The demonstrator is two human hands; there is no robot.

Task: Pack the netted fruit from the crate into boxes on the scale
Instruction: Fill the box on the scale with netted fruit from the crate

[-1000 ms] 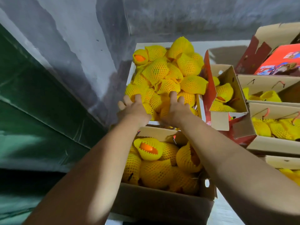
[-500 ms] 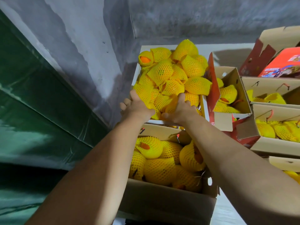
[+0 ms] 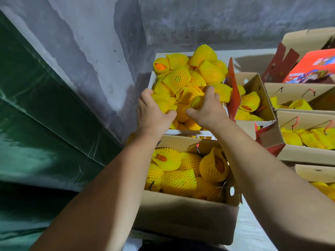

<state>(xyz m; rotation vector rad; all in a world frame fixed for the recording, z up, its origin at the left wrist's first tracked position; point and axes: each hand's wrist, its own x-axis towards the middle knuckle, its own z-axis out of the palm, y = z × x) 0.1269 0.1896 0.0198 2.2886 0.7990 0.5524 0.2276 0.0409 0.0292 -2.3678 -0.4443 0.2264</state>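
A white crate (image 3: pixel 188 132) against the wall is heaped with orange fruit in yellow foam nets (image 3: pixel 181 78). My left hand (image 3: pixel 154 113) grips a netted fruit (image 3: pixel 164 104) at the crate's near left. My right hand (image 3: pixel 206 111) curls round another netted fruit (image 3: pixel 196 102) near the crate's middle. Directly in front of me stands an open cardboard box (image 3: pixel 184 218) filled with netted fruit (image 3: pixel 179 178). The scale under that box is hidden.
A grey wall and a green tarp (image 3: pixel 45 124) close off the left. To the right stand several open cardboard boxes (image 3: pixel 261 98) holding netted fruit, one with a red flap (image 3: pixel 233 91). A red printed box (image 3: pixel 311 69) lies at the far right.
Both hands have closed round netted fruit at the crate's near side; a second ago they lay spread over the heap.
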